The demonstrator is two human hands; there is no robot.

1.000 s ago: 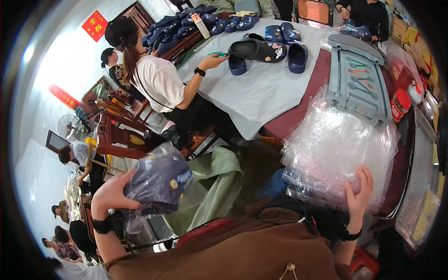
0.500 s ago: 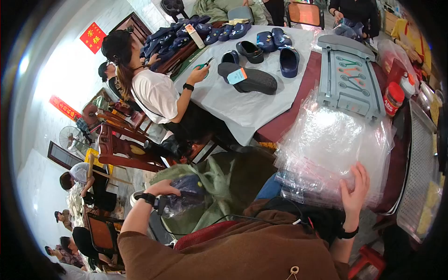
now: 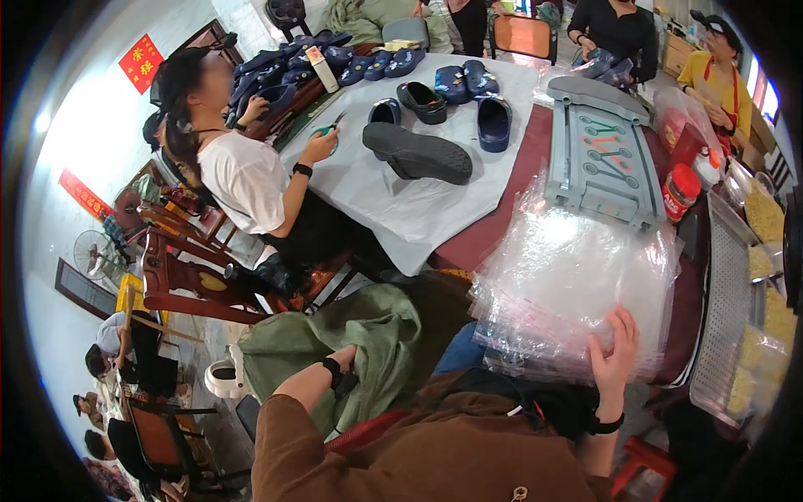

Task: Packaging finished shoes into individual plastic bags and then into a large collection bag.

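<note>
Down at the lower right, the right hand is being pressed flat, fingers spread, onto the near edge of a stack of clear plastic bags, which is lying on the dark red table and overhanging its near edge. A dark band is being worn on that wrist. Lower left, the left hand is being pushed down into the folds of a green sack, so whether it is clenched or loose cannot be told; a dark watch is being worn at the wrist. The sack is slumped on the floor beside a wooden chair. Beyond the bags, a grey plastic tray is lying on the table, with a red-lidded jar just beside it. Further off, a white cloth is being used under dark blue clogs, several in a row near the far edge. Scissors are being held over the cloth by a seated person in a white shirt
</note>
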